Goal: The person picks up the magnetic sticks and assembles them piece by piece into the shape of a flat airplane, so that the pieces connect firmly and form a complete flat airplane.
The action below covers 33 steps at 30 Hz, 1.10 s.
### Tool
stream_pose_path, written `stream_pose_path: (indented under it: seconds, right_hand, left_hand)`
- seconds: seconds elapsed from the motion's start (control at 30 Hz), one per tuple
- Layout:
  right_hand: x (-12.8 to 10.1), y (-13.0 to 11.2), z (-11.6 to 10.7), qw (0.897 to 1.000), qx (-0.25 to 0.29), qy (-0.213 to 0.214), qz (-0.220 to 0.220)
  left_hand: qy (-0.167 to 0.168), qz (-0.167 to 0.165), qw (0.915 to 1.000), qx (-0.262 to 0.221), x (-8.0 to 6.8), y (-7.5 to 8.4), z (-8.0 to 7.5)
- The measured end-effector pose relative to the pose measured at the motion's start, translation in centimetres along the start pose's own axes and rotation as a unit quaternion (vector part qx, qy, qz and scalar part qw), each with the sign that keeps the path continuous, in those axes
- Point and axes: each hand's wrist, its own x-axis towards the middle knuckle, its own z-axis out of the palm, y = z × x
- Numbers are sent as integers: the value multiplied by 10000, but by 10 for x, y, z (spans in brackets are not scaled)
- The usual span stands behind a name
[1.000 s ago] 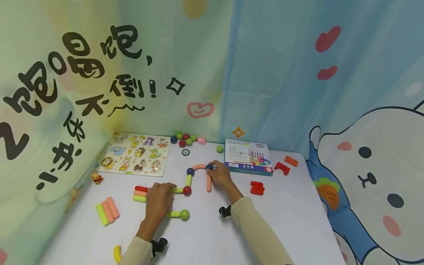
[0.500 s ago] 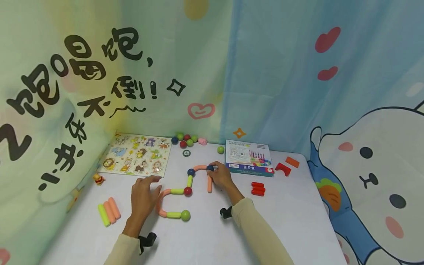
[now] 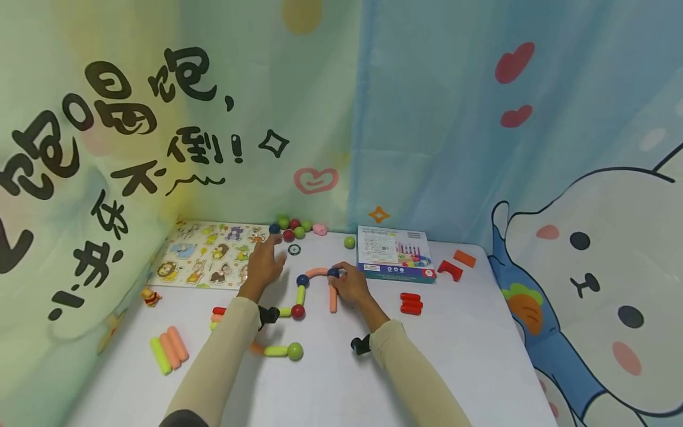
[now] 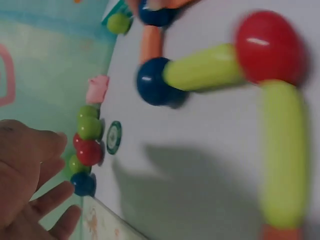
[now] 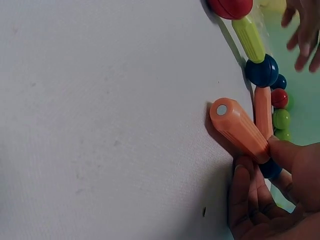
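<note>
Near the table's back edge, the left hand (image 3: 265, 261) reaches with spread fingers, holding nothing, toward a cluster of coloured balls (image 3: 290, 228); the right hand (image 3: 349, 286) pinches a straight orange plastic rod (image 3: 333, 298) beside a dark blue ball (image 3: 333, 272).

The rods (image 4: 202, 71) and balls (image 4: 267, 46) look like smooth plastic, the red ball pretty glossy with a highlight on it. The orange rod (image 5: 240, 129) is more matt and has a small shiny metal disc in its end. The table (image 5: 100, 125) is covered in white cloth with a fine woven grain. The backdrop (image 3: 427, 118) is printed fabric, the box (image 3: 393, 254) glossy cardboard.
</note>
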Motion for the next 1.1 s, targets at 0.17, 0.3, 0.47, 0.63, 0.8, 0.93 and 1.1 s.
stream_pose_path:
  seconds: [0.17,0.3,0.47,0.63,0.8,0.93,1.1]
  right_hand:
    - [-2,0,2,10000,-8,-7,33]
    - [-6,1,5,9999,36,-52,-81]
    - [-10,1,9,9997,66,-115,-214]
    - [-9,1,8,9999,-15,-45,-138]
    - [-7,1,4,10000,8,-29,-44]
    - [-9,-1,2,10000,47,3,-23]
    - [-18,-4,1,9997,-116,187,55]
  left_hand:
    - [-690,-419,9966,-152,26,0,7]
    - [-1110,-796,9906,-38,36,-3,14]
    - [-1226,-756,9885,454,40,-5,16]
    - [-715,-400,9933,814,36,5,12]
    - [-556,-241,9931,1009,30,8,16]
    - [-612,-52,9908,1205,27,2,21]
    - [-699,-79,9888,1315,19,-8,20]
